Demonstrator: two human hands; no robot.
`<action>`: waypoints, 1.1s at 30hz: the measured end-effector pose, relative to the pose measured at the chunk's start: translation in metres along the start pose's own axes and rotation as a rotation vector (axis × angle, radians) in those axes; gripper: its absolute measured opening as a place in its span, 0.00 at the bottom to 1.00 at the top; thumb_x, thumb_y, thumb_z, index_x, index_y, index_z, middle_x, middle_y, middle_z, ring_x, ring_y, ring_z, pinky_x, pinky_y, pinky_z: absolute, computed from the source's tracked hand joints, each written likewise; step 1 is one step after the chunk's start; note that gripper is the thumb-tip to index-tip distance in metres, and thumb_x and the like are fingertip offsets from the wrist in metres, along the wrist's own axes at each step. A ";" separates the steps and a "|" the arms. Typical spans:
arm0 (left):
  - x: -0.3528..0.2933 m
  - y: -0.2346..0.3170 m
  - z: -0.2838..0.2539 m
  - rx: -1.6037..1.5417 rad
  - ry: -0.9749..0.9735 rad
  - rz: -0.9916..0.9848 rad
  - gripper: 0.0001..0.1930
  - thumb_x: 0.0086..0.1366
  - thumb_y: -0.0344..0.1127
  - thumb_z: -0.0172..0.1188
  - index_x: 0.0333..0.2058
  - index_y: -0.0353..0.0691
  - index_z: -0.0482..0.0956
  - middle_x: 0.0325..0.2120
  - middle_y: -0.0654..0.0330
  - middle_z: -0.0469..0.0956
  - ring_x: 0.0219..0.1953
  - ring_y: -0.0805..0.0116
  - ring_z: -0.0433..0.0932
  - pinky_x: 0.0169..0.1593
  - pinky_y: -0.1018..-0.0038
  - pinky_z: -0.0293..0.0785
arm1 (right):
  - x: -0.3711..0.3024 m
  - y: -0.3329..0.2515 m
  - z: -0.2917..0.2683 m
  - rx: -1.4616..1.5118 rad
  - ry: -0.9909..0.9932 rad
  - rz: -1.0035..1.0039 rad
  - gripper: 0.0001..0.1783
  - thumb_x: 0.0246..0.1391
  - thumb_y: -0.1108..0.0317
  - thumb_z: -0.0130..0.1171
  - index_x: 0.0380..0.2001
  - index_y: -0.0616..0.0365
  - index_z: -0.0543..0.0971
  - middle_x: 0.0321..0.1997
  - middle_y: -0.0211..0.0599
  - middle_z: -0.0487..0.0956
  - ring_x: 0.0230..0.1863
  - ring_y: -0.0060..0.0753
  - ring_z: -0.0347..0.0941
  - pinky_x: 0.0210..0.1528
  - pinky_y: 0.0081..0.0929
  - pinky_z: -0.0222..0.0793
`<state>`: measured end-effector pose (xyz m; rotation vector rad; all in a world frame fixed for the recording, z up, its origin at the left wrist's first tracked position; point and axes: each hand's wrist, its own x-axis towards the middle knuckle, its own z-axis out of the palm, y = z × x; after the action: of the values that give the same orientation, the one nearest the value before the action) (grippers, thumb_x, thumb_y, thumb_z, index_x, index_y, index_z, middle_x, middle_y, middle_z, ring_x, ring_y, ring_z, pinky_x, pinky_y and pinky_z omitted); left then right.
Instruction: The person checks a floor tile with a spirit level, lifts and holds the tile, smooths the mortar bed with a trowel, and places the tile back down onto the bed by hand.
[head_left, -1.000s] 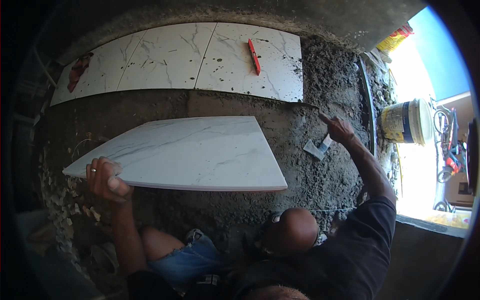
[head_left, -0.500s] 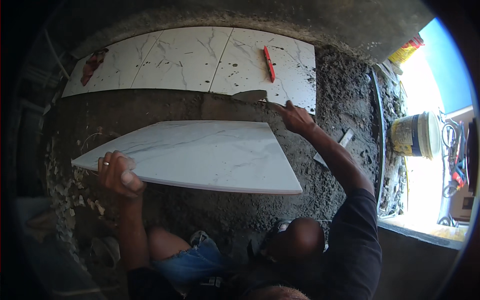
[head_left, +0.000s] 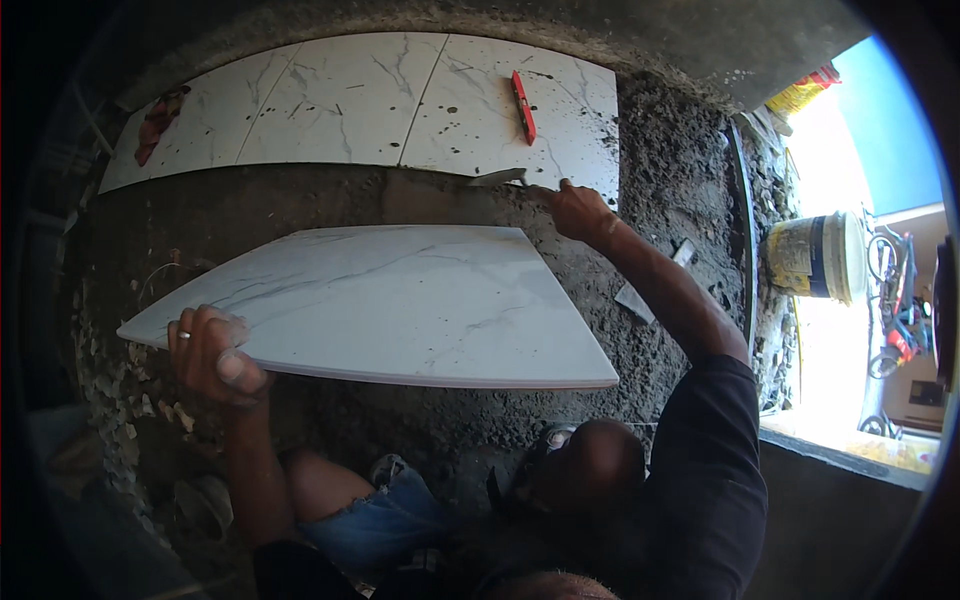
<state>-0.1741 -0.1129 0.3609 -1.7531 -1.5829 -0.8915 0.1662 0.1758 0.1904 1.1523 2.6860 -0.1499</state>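
My left hand [head_left: 216, 355], with a ring on one finger, grips the near left edge of a large white marble-patterned tile [head_left: 400, 300]. The tile is tilted, its near edge raised above the grey mortar bed [head_left: 270, 210]. In my right hand [head_left: 580, 212] is the handle of a trowel [head_left: 498, 178]. The trowel's blade lies at the near edge of the laid tiles [head_left: 350, 100], partly over the gap of mortar. A red spirit level [head_left: 524, 108] rests on the rightmost laid tile, among dark mortar spots.
A dark red cloth [head_left: 158, 125] lies on the far left tile. Rough mortar [head_left: 670, 150] spreads to the right, with a flat metal-looking piece [head_left: 637, 300] on it. Beyond a straight edging strip [head_left: 748, 230], a dirty bucket [head_left: 815, 258] lies sideways in view. A wall [head_left: 500, 18] runs behind.
The view has shifted slightly, so the laid tiles sit higher. The held tile's near edge looks a little closer and wider. The trowel blade has moved slightly along the laid tiles' edge.
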 end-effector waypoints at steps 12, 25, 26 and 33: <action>-0.002 0.004 0.000 0.036 -0.007 -0.038 0.28 0.70 0.49 0.27 0.16 0.41 0.62 0.14 0.56 0.67 0.18 0.58 0.68 0.25 0.65 0.62 | -0.184 0.140 0.028 -0.045 -0.034 0.324 0.32 0.55 0.76 0.44 0.58 0.27 0.71 0.24 0.42 0.75 0.20 0.38 0.74 0.21 0.36 0.68; -0.005 -0.002 0.007 -0.019 0.012 -0.028 0.25 0.68 0.46 0.29 0.18 0.38 0.63 0.15 0.52 0.66 0.20 0.53 0.69 0.27 0.60 0.65 | -0.049 0.010 0.096 0.082 0.265 0.123 0.36 0.59 0.73 0.44 0.66 0.20 0.58 0.47 0.45 0.70 0.43 0.45 0.74 0.38 0.40 0.76; -0.007 -0.002 0.007 -0.034 0.014 -0.018 0.25 0.68 0.46 0.29 0.18 0.38 0.63 0.15 0.52 0.66 0.20 0.53 0.69 0.27 0.60 0.65 | -0.048 0.010 0.106 0.081 0.266 0.142 0.36 0.59 0.73 0.44 0.66 0.20 0.58 0.47 0.45 0.70 0.43 0.45 0.74 0.38 0.40 0.76; -0.004 0.000 0.002 0.023 0.016 -0.036 0.25 0.69 0.46 0.29 0.17 0.39 0.63 0.15 0.52 0.66 0.19 0.53 0.69 0.26 0.61 0.66 | -0.112 0.015 0.131 0.412 0.175 0.296 0.30 0.59 0.68 0.47 0.64 0.31 0.62 0.46 0.45 0.73 0.41 0.48 0.76 0.41 0.43 0.73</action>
<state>-0.1746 -0.1137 0.3565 -1.7025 -1.6132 -0.8993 0.2727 0.0839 0.0892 1.7406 2.6616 -0.6004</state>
